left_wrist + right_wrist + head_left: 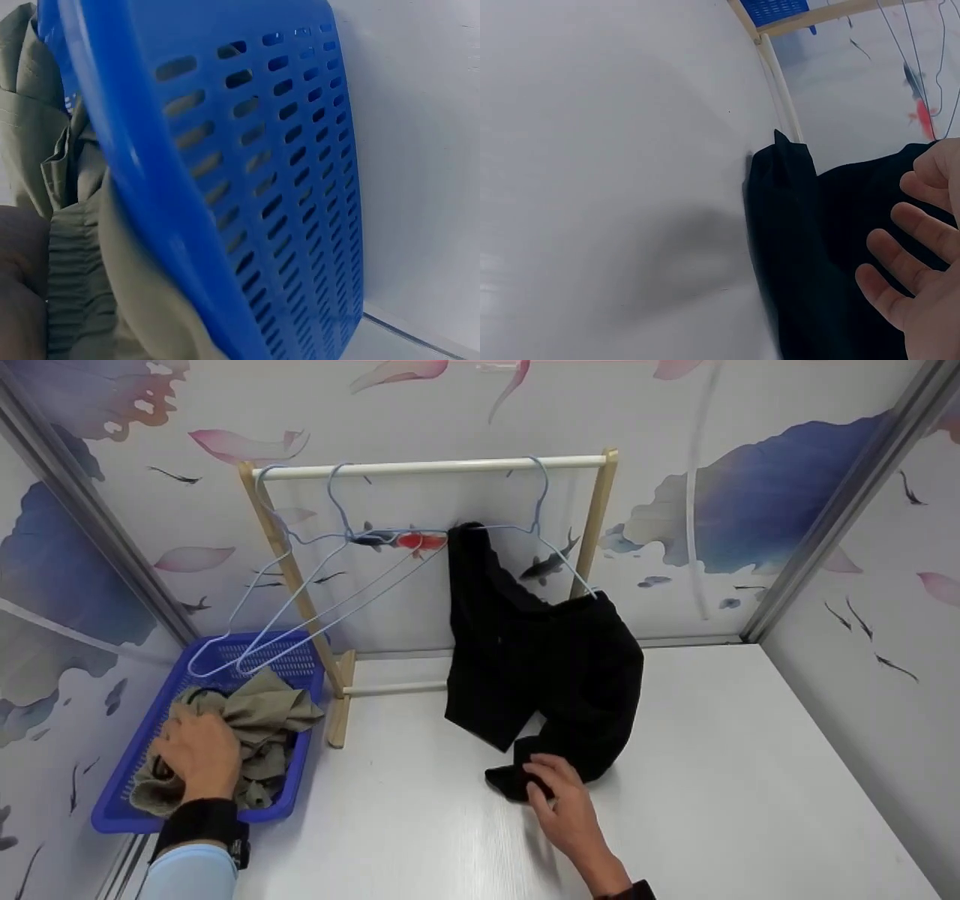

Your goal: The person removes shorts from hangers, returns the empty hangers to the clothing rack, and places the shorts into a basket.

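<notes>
My left hand (199,750) reaches into the blue basket (304,780) and grips a crumpled olive-green garment (274,709); its fingertips are partly hidden in the cloth. A gathered elastic band (75,277) of this garment shows beside the hand in the left wrist view. Black trousers (547,660) hang by the waist from a light-blue hanger (541,502) on the rack, tilted lower at the right. By the lower end of a trouser leg is my right hand (566,806), fingers loosely bent and apart, holding nothing in the right wrist view (937,262).
The small rack, with a white bar (435,467) and wooden posts (596,525), stands at the back of the white table (720,780). More light-blue hangers (300,585) hang at its left, reaching over the basket. Patterned walls (420,405) enclose the table.
</notes>
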### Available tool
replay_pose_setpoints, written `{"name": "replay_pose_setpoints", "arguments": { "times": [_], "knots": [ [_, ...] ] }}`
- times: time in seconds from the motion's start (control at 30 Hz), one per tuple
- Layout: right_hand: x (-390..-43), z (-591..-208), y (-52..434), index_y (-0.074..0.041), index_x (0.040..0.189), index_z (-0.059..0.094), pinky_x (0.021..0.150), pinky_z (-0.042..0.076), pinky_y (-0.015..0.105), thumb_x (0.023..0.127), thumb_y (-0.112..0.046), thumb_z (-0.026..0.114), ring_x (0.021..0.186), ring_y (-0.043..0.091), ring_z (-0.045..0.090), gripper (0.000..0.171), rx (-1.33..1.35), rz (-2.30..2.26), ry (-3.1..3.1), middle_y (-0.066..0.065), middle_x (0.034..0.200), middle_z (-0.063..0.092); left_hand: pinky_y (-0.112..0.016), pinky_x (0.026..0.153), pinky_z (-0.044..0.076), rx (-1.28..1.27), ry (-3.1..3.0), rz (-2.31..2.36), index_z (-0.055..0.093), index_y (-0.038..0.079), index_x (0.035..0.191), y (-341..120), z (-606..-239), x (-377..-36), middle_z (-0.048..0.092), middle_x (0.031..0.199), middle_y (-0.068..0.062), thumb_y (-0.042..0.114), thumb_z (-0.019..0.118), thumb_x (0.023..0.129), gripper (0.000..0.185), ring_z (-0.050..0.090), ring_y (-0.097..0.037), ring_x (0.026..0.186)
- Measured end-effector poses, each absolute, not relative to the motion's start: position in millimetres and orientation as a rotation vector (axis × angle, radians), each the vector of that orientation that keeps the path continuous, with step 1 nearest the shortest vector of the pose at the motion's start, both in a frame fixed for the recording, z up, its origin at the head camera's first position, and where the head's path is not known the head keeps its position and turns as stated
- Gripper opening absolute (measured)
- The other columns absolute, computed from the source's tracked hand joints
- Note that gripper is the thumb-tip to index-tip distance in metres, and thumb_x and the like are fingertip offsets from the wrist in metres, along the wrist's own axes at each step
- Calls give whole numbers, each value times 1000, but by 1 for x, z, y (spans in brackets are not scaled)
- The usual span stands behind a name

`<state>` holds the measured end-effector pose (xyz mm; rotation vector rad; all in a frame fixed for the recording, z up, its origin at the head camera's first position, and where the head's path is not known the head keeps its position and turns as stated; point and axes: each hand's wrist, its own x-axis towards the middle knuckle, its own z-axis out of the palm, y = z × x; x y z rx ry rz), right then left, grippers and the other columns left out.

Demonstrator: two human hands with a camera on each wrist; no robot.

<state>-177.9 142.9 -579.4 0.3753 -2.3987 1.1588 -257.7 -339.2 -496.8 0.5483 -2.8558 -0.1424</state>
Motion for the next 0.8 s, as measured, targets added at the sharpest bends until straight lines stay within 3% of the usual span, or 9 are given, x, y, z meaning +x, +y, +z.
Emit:
{"name": "replay_pose_setpoints", "arguments": {
  "times": [0.27, 0.43, 0.53, 0.67, 0.8],
  "knots": [
    [-185, -577, 145, -5, 115, 76, 97, 53, 46, 92, -1, 70, 118, 27, 63, 24, 426, 1126, -2430, 7, 126, 67, -78, 90, 39, 368, -3102, -142, 57, -26, 109, -320, -492, -259, 49, 115, -52, 5, 41, 105, 36, 48, -70, 107],
    [-188, -571, 147, -2, 116, 75, 99, 51, 51, 93, -1, 70, 119, 29, 63, 23, 459, 1143, -2456, 8, 127, 67, -82, 97, 33, 341, -3038, -22, 47, -24, 134, -303, -491, -257, 39, 126, -58, 12, 48, 105, 47, 41, -75, 115],
    [-190, -565, 148, -3, 117, 75, 100, 50, 51, 94, -2, 69, 120, 28, 62, 23, 474, 1157, -2470, 8, 128, 66, -83, 102, 28, 326, -2970, 10, 42, -22, 142, -294, -493, -255, 34, 137, -56, 14, 54, 103, 55, 35, -74, 125],
    [-192, -558, 150, -4, 118, 75, 98, 52, 48, 94, -3, 70, 119, 26, 63, 24, 488, 1138, -2466, 6, 129, 66, -81, 107, 21, 218, -2914, 3, 48, -26, 133, -286, -496, -253, 34, 146, -48, 14, 59, 100, 54, 32, -66, 135],
    [-192, -555, 152, -5, 117, 75, 97, 52, 46, 93, -3, 71, 119, 25, 63, 25, 507, 1108, -2449, 7, 128, 66, -81, 107, 21, 46, -2827, 56, 60, -27, 112, -281, -502, -252, 45, 142, -42, 15, 64, 97, 45, 38, -59, 134]
  ]
}}
